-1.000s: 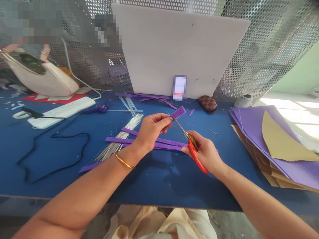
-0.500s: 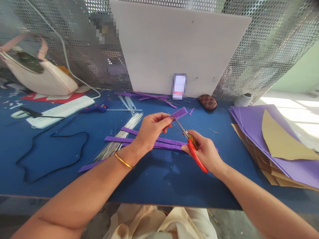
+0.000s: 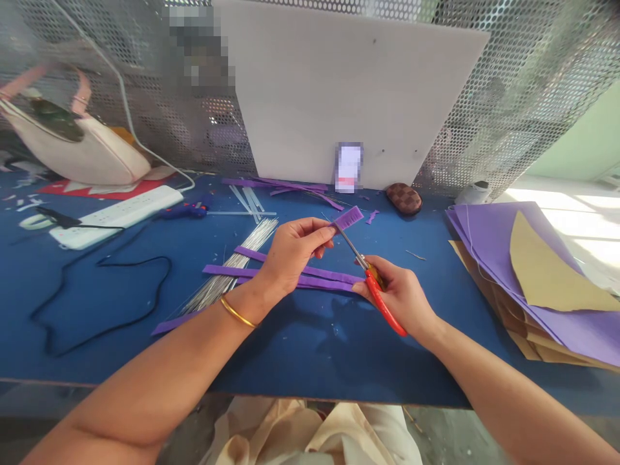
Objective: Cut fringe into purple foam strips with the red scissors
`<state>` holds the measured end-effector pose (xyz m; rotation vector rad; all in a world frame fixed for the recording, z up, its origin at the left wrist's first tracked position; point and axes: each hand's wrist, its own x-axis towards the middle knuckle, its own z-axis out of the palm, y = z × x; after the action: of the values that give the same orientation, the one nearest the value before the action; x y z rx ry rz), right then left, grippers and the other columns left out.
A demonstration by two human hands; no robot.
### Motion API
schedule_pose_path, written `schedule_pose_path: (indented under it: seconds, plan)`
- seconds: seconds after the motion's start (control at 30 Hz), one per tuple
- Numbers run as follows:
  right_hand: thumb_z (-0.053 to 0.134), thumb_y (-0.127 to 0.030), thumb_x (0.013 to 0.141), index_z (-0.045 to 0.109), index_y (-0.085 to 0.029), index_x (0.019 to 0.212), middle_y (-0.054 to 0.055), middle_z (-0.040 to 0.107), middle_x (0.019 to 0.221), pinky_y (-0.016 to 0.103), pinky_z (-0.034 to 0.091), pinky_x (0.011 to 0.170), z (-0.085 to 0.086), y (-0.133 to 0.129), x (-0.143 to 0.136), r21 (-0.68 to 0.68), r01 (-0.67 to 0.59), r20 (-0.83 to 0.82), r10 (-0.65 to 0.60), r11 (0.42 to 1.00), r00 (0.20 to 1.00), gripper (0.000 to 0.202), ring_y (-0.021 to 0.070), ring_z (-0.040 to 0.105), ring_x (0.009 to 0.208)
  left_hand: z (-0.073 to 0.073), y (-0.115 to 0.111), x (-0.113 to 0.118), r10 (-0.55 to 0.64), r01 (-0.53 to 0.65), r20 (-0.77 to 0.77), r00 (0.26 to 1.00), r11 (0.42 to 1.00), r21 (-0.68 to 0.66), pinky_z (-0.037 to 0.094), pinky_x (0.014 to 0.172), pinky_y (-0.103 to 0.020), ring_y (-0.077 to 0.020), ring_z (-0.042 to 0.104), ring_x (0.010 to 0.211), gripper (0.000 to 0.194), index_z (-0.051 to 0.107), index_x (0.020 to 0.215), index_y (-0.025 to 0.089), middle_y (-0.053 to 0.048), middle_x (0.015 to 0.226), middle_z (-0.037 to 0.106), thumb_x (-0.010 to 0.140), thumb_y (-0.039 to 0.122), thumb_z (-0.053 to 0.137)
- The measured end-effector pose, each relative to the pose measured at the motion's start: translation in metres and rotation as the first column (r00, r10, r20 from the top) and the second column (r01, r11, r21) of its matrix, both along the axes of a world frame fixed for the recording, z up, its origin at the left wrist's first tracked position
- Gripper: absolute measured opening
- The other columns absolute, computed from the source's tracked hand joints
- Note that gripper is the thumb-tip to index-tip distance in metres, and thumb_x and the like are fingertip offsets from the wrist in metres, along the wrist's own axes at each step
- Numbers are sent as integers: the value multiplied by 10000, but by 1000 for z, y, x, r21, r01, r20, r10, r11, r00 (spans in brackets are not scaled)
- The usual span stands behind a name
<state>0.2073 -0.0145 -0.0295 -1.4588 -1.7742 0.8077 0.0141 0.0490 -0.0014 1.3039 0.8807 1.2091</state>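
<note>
Between the thumb and fingers of my left hand (image 3: 303,248) is a short purple paper strip (image 3: 349,218) with a row of small slits along its lower edge. My right hand (image 3: 397,287) grips scissors with red handles (image 3: 382,303). Their blades reach up to the strip's edge, close to my left fingertips. Several long purple strips (image 3: 322,282) lie on the table beneath my hands, some crossing a bundle of thin metal wires (image 3: 232,271). My left wrist and hand hide part of these strips.
A phone (image 3: 349,168) leans against a white board (image 3: 353,84) at the back, beside a brown checkered pouch (image 3: 403,199). Purple and tan sheets (image 3: 494,258) are stacked at right. At left are a power strip (image 3: 116,216), a glue gun (image 3: 186,210), a black cord (image 3: 169,278) and a handbag (image 3: 87,148).
Both hands stay almost in place. The scissors' red handle has tilted very slightly, and the purple strip's end has shifted a little.
</note>
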Motion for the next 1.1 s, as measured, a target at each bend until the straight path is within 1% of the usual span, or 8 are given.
schedule_pose_path:
  seconds: [0.23,0.37,0.5,0.6,0.8,0.93,1.1]
  plan:
    - [710,-364,762,630,-173,1038,-50,402,665,226,316,538,1,1,0,14,-17,2,17,1000,1000,345,112,303,606,-2,2,-1,-28,29,37,999,999,-15,363,519,-217,-77,466,537,120,699,745,164,9,633,603,767,281,712]
    - [713,-363,760,630,-179,992,-55,392,654,227,308,530,-1,2,0,-7,-22,-24,21,1000,999,307,110,300,601,-1,1,-1,-32,32,32,999,999,-11,371,524,-220,-79,469,539,123,701,743,165,7,637,605,765,286,714]
    - [719,-373,752,624,-179,1009,-53,408,659,230,316,530,-3,2,1,-17,-20,-66,19,1000,998,335,111,311,597,0,0,-1,-29,30,34,999,999,-39,392,540,-225,-91,501,560,133,701,747,168,-1,652,619,761,299,716]
    - [714,-376,755,626,-178,1020,-46,431,671,232,326,535,-4,2,1,-10,-22,-68,21,1000,997,343,113,329,600,1,0,-1,-25,26,22,999,998,-49,397,545,-224,-93,511,568,129,701,740,167,-3,652,624,758,294,714]
    - [694,-397,769,616,-179,1049,-44,442,675,230,331,532,-3,1,1,4,-16,-33,16,1000,999,364,114,337,593,1,0,-2,-19,19,10,1000,1000,-24,392,546,-225,-88,504,560,113,703,732,166,2,641,621,758,276,715]
    - [690,-423,772,578,-185,1114,-62,406,643,227,320,523,1,0,0,18,-10,59,9,1000,998,432,115,315,580,0,0,-1,-16,17,12,1000,1000,-12,383,547,-225,-84,496,557,103,706,731,167,6,636,615,761,265,712]
    - [678,-467,774,567,-193,1118,-61,410,644,227,320,531,3,1,-2,44,13,143,-19,999,990,454,118,320,581,-1,1,-1,-6,6,18,1000,1000,-10,372,544,-228,-87,488,559,102,702,732,168,7,634,609,759,266,711]
